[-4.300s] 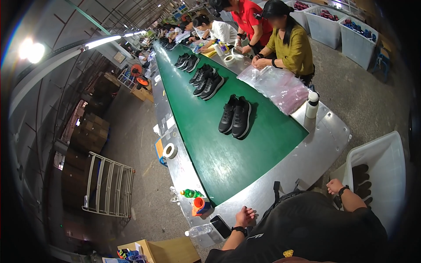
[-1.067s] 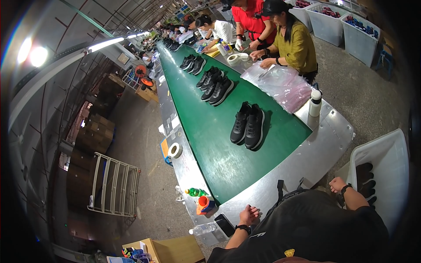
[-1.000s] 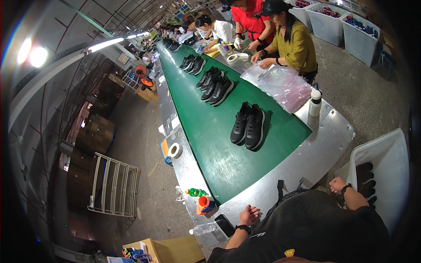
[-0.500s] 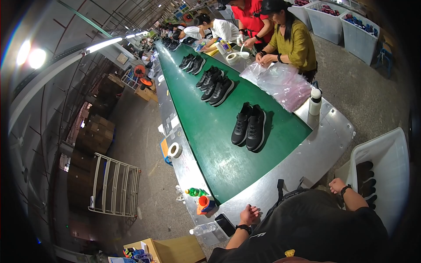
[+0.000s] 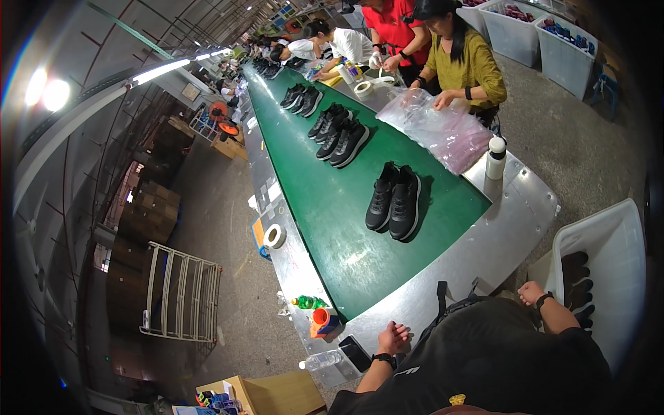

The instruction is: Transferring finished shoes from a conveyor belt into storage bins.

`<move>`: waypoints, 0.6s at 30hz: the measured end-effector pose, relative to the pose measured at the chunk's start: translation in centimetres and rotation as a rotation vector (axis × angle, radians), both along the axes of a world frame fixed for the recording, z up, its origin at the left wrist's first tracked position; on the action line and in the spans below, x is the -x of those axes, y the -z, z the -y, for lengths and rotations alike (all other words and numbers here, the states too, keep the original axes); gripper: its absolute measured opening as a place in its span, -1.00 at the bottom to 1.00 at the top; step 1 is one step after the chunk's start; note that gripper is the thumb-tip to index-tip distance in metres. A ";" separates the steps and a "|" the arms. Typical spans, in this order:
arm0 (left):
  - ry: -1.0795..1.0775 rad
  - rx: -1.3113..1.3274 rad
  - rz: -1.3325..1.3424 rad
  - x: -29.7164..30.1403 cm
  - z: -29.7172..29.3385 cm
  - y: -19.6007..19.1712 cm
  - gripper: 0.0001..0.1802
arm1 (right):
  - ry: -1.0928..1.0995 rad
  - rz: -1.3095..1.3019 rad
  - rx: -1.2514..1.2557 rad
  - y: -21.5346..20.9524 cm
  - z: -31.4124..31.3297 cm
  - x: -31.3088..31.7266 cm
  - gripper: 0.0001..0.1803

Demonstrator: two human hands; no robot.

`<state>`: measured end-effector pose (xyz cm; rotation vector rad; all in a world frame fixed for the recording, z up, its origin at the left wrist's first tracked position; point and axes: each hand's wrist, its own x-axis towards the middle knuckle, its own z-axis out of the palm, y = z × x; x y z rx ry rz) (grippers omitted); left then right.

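Observation:
My left hand (image 5: 393,337) rests at the near edge of the metal table end (image 5: 429,290), its fingers loosely bent and apart with nothing in them. Close beside it lies a black phone (image 5: 355,353). My right hand (image 5: 531,293) is at my other side, curled into a loose fist by the rim of a white plastic bin (image 5: 609,232); I see nothing held in it. Dark shoe insoles or soles (image 5: 576,283) stand in a row inside that bin. Nearest on the green conveyor belt (image 5: 332,228) is a pair of black shoes (image 5: 392,202) with grey-edged soles.
More black shoes (image 5: 342,138) stand farther up the belt. A co-worker in a mustard top (image 5: 470,69) handles clear plastic bags (image 5: 439,131) at the right edge, near a white bottle (image 5: 496,159). Left lie a tape roll (image 5: 274,236), green bottle (image 5: 309,302) and orange tape dispenser (image 5: 322,322).
The mustard-topped co-worker's hands have moved apart over the plastic bags. My own hands and the nearest shoes stay practically in place.

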<state>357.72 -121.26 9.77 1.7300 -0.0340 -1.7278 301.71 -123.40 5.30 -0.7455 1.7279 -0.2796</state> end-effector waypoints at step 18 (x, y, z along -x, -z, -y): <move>-0.035 0.002 0.005 0.1 0.0 0.4 -0.51 | 0.019 0.067 0.090 2.0 -2.1 0.5 -0.70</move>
